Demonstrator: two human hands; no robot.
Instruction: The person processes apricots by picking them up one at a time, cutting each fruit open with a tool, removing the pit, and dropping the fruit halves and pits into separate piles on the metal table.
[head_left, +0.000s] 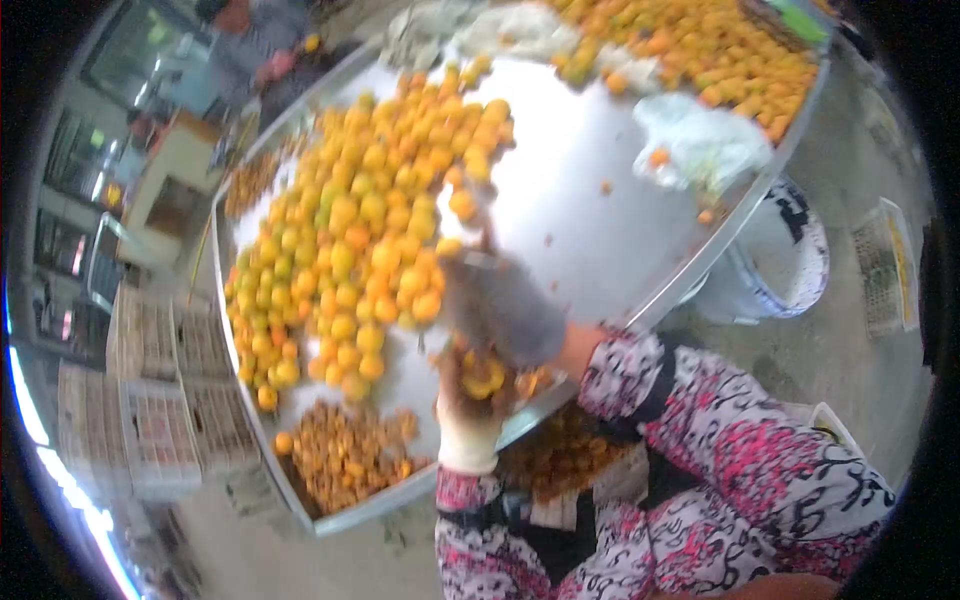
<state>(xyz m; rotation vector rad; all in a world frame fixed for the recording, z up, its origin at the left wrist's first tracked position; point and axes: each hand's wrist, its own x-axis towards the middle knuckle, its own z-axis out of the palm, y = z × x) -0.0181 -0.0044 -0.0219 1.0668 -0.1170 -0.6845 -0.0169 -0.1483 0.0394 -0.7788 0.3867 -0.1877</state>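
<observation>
My left hand (468,418), in a pale glove, is closed around a yellow-orange citrus fruit (483,380) at the near edge of a metal table. Just above it, my right hand (505,308), in a grey glove, is smeared by motion. Its fingers point toward the table, and whether they hold anything is not clear. Next to both hands lies a wide heap of small orange and yellow-green citrus fruits (345,225). Closer to the table's near left corner is a pile of smaller brownish-orange pieces (345,460), too blurred to identify.
The metal table (575,190) has a raised rim. A second orange fruit heap (690,50) and a clear plastic bag (690,140) are at the far right. A white bucket (770,260) stands beside the table, stacked crates (160,420) on the left. Another person (265,60) is across the table.
</observation>
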